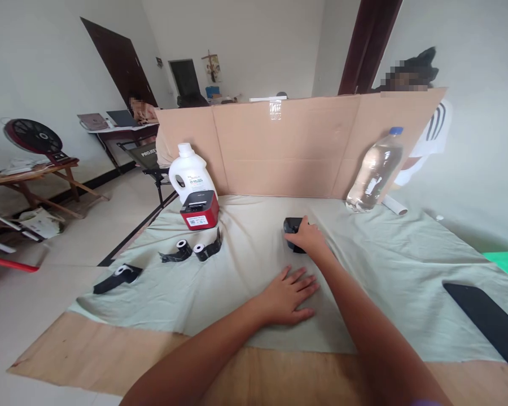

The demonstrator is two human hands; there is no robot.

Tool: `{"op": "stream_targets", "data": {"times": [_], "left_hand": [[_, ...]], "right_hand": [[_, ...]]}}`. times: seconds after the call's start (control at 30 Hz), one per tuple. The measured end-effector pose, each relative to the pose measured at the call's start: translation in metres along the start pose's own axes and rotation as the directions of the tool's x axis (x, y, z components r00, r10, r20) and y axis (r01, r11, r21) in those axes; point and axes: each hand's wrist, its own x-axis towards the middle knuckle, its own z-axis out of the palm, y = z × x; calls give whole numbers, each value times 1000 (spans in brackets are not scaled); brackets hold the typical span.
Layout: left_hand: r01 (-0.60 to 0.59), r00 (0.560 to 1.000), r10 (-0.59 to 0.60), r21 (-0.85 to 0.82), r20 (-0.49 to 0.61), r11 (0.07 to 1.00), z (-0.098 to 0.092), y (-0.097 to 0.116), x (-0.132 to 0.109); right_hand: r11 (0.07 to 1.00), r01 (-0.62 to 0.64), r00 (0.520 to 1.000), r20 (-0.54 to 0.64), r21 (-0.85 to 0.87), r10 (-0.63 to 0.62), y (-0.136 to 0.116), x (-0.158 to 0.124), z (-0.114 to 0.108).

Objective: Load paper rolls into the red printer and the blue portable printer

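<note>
My right hand (307,235) is closed around a small black boxy device (293,225) standing on the pale green cloth (241,225). The fingers cover much of the device, so I cannot make out its exact kind. Nearer to me, my left hand (288,298) lies flat on the cloth with fingers spread, holding nothing. Off to the left sits a red and black label printer (200,210). In front of it lie two small black-wrapped paper rolls, one roll (182,248) beside the other roll (205,248), and a third roll (119,276) is closer to the left edge.
A cardboard panel (279,152) stands across the back, with a white jug (190,169) at its left and a clear bottle (376,172) at its right. Beside the bottle lies a white tube (394,204). A black phone-like slab (486,321) rests at right. Two people are beyond the panel.
</note>
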Motion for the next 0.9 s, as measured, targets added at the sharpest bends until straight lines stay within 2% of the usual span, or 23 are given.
{"op": "stream_targets", "data": {"times": [0.13,0.27,0.37,0.57,0.7,0.8,0.9], "left_hand": [[-5,1000,5,7,7,1000,1,-1,-1],[-6,1000,6,4,1,1000,2,-3,0],[-7,1000,7,-10,2,1000,2,-3,0],[-1,1000,2,-46,14,999,-1,-2,0],[1,1000,0,-28,25,1000,-1,-2,0],[-2,999,2,5,32,1000,0,-2,2],[5,1000,-5,21,27,1000,2,-3,4]], "right_hand": [[1000,-9,1000,16,-25,9,-26,-8,12],[998,-24,999,37,-52,26,-27,-14,14],[997,-14,996,86,-71,20,-26,-15,6],[998,-42,994,103,-44,46,-35,13,-10],[994,-105,981,161,-4,104,-43,34,-3],[990,-139,981,135,-17,140,-45,44,5],[996,-88,990,106,-25,90,-46,51,10]]}}
